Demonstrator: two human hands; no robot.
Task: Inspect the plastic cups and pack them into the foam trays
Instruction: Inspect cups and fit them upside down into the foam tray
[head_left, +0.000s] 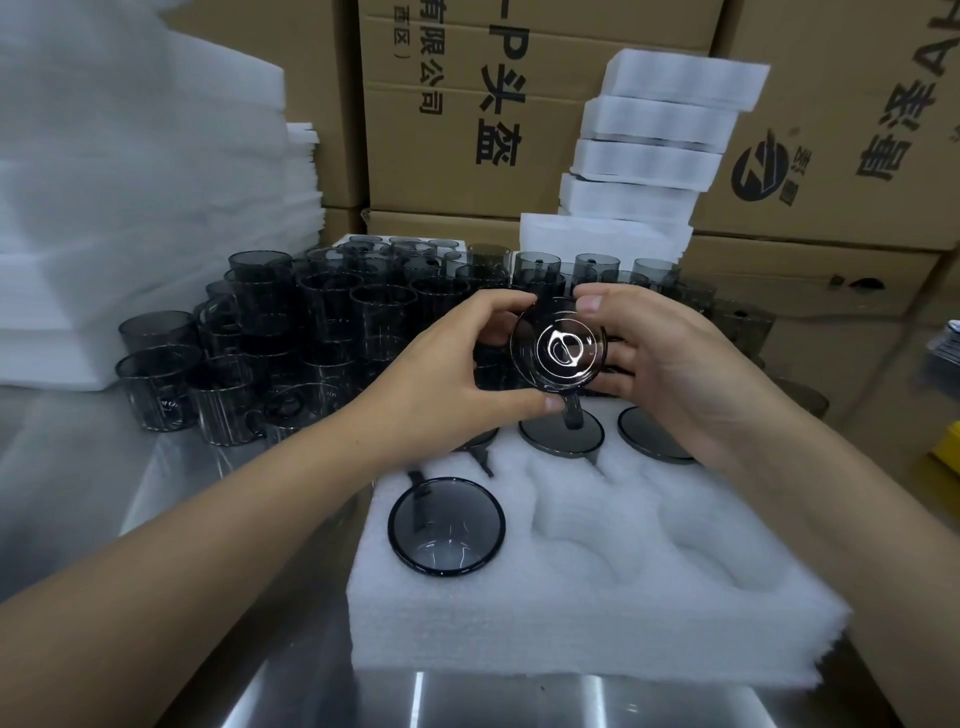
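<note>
- Risk of a drop: cup gripped at the fingertips only, on smooth glossy plastic, up in the air. Could fall onto the seated cups right below and scuff or chip both.
- Risk of a missed flaw: bright glare on the base, dark tinted walls, a dim background. Easy to overlook a scratch or crack without a full turn under the light.
- Risk at seating: what looks like the handle hanging down from the cup. Likely to jam or gouge the foam if pushed in without lining up with a pocket's slot.
- Risk of a knock: loose cups crowded just beyond and left of the hands. Could topple with a careless sweep of the left forearm.
- Left hand: curled round the cup's left side, thumb underneath by the handle, fingers over the top edge.
- Right hand: curled round the right side, thumb on top, fingers tucked behind.
- Cup held between the two hands, touching both, base turned toward the camera, above the far row of the tray and clear of the foam.
- Tray on the table, straight in front. Four cups seated: one near left, three along the far row, the leftmost mostly hidden under the left hand.
- Two pockets open in the near row, middle and right; either one probably next for this cup, once checked.
</note>
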